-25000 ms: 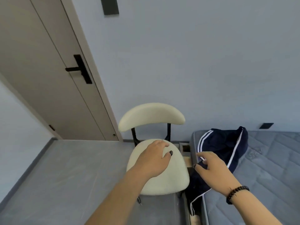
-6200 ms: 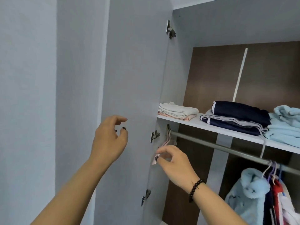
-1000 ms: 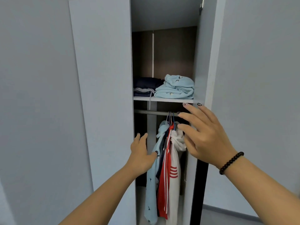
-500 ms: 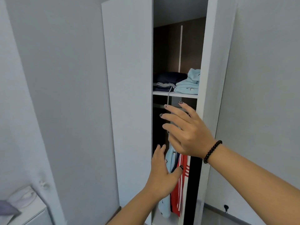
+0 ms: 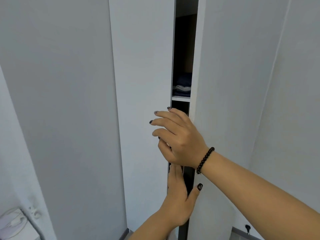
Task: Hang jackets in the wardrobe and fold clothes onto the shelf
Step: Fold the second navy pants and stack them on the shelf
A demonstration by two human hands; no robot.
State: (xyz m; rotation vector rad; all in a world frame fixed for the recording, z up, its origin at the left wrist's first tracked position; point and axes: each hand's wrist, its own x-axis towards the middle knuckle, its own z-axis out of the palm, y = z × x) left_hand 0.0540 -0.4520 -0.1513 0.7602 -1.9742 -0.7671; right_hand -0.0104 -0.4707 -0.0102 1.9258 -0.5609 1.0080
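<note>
Two hands at the nearly closed wardrobe doors

Nearest, the left hand (image 5: 178, 203) reaches up with straight fingers laid along the edge of the left door (image 5: 143, 84), thumb spread toward the right door (image 5: 225, 84); its grip is wide and holds nothing. Just above it, the right hand (image 5: 178, 137), a dark bead bracelet (image 5: 205, 159) on the wrist, has its fingers loosely spread over the left door's edge, grip wide too, holding nothing. Behind them, through the narrow dark gap, a white shelf (image 5: 181, 98) carries folded dark clothes (image 5: 181, 85). Hanging jackets cannot be made out.
</note>
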